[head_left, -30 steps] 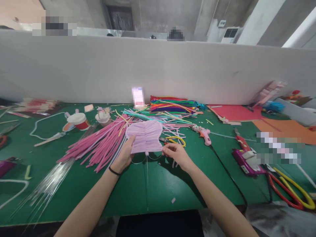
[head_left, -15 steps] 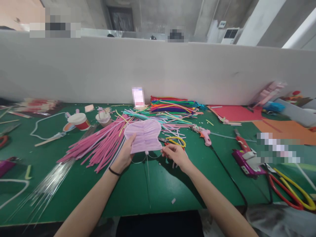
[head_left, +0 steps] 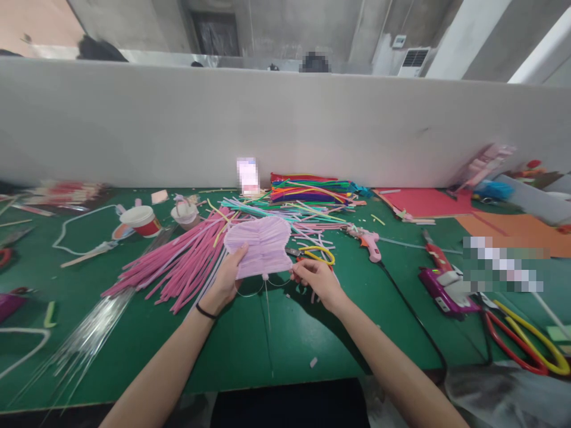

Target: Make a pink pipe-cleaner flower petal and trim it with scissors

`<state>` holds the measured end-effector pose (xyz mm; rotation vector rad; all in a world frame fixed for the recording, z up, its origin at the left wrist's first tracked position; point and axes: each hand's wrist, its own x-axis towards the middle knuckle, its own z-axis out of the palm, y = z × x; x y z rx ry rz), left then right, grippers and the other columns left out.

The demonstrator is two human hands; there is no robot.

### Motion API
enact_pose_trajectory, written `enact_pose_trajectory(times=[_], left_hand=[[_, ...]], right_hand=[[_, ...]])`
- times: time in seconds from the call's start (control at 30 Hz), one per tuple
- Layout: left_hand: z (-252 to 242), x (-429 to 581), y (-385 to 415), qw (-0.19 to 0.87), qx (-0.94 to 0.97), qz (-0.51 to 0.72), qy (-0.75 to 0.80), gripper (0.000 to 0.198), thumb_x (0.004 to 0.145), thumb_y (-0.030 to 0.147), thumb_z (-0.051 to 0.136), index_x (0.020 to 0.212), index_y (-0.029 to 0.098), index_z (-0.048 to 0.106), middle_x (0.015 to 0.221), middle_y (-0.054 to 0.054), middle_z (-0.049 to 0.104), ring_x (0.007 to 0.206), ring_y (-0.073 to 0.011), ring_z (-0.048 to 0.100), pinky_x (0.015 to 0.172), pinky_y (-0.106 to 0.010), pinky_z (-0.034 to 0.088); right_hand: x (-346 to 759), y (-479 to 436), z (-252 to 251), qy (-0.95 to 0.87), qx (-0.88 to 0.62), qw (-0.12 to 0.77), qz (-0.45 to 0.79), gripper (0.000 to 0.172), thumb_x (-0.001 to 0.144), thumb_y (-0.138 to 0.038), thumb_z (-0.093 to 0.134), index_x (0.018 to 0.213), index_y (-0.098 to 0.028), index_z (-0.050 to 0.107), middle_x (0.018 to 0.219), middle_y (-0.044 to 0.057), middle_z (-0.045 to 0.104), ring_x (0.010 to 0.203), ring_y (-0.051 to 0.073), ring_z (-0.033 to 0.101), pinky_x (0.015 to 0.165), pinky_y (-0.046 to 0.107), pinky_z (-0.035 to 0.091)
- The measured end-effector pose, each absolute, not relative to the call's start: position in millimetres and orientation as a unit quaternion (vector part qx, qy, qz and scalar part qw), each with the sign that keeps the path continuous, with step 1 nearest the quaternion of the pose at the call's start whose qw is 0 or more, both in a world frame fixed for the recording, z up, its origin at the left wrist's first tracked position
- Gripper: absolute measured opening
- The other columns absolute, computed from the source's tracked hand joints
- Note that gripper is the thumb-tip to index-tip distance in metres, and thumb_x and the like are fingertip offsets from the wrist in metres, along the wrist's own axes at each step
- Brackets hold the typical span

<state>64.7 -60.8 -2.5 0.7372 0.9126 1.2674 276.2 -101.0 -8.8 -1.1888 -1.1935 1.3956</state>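
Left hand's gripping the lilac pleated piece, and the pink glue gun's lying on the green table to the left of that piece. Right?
One slip: the pink glue gun lies to the right of the lilac pleated piece, not the left, as the head view shows. It is on the green table, and the left hand grips the piece.

A craft workshop, shown by the glue gun (head_left: pixel 371 245), pipe cleaners (head_left: pixel 182 258) and scissors (head_left: pixel 521 339).

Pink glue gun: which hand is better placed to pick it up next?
Probably the right hand: it is nearer the pink glue gun, while the left hand, farther off, grips the lilac piece.
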Motion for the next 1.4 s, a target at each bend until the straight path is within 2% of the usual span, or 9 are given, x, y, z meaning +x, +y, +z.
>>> enact_pose_trajectory(times=[0.2, 0.37, 0.57, 0.73, 0.87, 1.0, 1.13, 1.23, 1.4], left_hand=[[0, 66, -64, 0.652, 0.326, 0.550, 0.408, 0.036, 0.086, 0.029, 0.061, 0.116, 0.010, 0.064, 0.112, -0.014, 0.072, 0.105, -0.0285, 0.068, 0.096, -0.041, 0.053], [5, 68, -67, 0.657, 0.331, 0.545, 0.401, 0.038, 0.088, 0.029, 0.059, 0.121, 0.011, 0.062, 0.116, -0.014, 0.071, 0.107, -0.0287, 0.067, 0.096, -0.041, 0.053], [8, 71, -68, 0.652, 0.340, 0.545, 0.402, 0.039, 0.089, 0.027, 0.057, 0.124, 0.011, 0.060, 0.119, -0.013, 0.069, 0.109, -0.0283, 0.066, 0.095, -0.040, 0.054], [6, 71, -69, 0.663, 0.333, 0.538, 0.400, 0.042, 0.089, 0.031, 0.057, 0.126, 0.011, 0.058, 0.117, -0.014, 0.070, 0.104, -0.0284, 0.068, 0.090, -0.041, 0.057], [4, 72, -69, 0.682, 0.337, 0.514, 0.398, 0.043, 0.091, 0.038, 0.052, 0.124, 0.012, 0.060, 0.113, -0.014, 0.071, 0.101, -0.0286, 0.069, 0.085, -0.041, 0.059], [2, 69, -68, 0.688, 0.391, 0.471, 0.390, 0.045, 0.089, 0.048, 0.050, 0.116, 0.015, 0.065, 0.102, -0.013, 0.075, 0.091, -0.0304, 0.072, 0.074, -0.040, 0.060], [4, 65, -67, 0.656, 0.468, 0.428, 0.409, 0.031, 0.083, 0.044, 0.061, 0.094, 0.016, 0.069, 0.094, -0.013, 0.076, 0.075, -0.0275, 0.074, 0.063, -0.033, 0.057], [7, 65, -69, 0.616, 0.507, 0.431, 0.422, 0.028, 0.080, 0.042, 0.065, 0.084, 0.014, 0.068, 0.090, -0.014, 0.076, 0.071, -0.0244, 0.073, 0.063, -0.031, 0.055], [10, 67, -73, 0.572, 0.528, 0.446, 0.442, 0.027, 0.080, 0.041, 0.066, 0.079, 0.014, 0.068, 0.076, -0.011, 0.075, 0.068, -0.0222, 0.071, 0.065, -0.032, 0.055]], right_hand=[[276, -102, -8, -0.483, -0.479, 0.471, 0.562, 0.029, 0.070, -0.047, 0.070, 0.069, -0.018, 0.067, 0.064, 0.002, 0.066, 0.059, 0.011, 0.054, 0.053, 0.023, 0.037], [274, -102, -8, -0.486, -0.474, 0.490, 0.547, 0.026, 0.070, -0.045, 0.070, 0.068, -0.019, 0.065, 0.063, 0.000, 0.065, 0.061, 0.013, 0.057, 0.063, 0.026, 0.044], [272, -100, -11, -0.507, -0.498, 0.501, 0.494, 0.024, 0.072, -0.043, 0.067, 0.065, -0.020, 0.062, 0.061, -0.001, 0.062, 0.059, 0.013, 0.055, 0.058, 0.026, 0.042], [272, -102, -7, -0.534, -0.494, 0.470, 0.500, 0.035, 0.079, -0.053, 0.060, 0.069, -0.021, 0.065, 0.065, 0.001, 0.065, 0.063, 0.015, 0.057, 0.059, 0.026, 0.041], [272, -103, -6, -0.548, -0.484, 0.471, 0.494, 0.037, 0.078, -0.058, 0.061, 0.068, -0.021, 0.063, 0.066, 0.001, 0.066, 0.066, 0.016, 0.059, 0.063, 0.027, 0.043], [278, -101, -4, -0.519, -0.487, 0.529, 0.462, 0.037, 0.078, -0.056, 0.063, 0.069, -0.021, 0.061, 0.065, 0.001, 0.063, 0.064, 0.015, 0.057, 0.064, 0.028, 0.043], [288, -98, 1, -0.483, -0.492, 0.574, 0.441, 0.037, 0.078, -0.056, 0.064, 0.071, -0.020, 0.062, 0.065, 0.000, 0.062, 0.061, 0.014, 0.053, 0.062, 0.027, 0.042], [292, -98, 3, -0.475, -0.499, 0.580, 0.435, 0.038, 0.076, -0.057, 0.064, 0.071, -0.020, 0.063, 0.066, 0.001, 0.062, 0.061, 0.014, 0.052, 0.062, 0.027, 0.042], [292, -98, 3, -0.492, -0.508, 0.565, 0.425, 0.037, 0.078, -0.056, 0.063, 0.069, -0.020, 0.062, 0.066, 0.001, 0.061, 0.062, 0.014, 0.051, 0.062, 0.027, 0.042]])
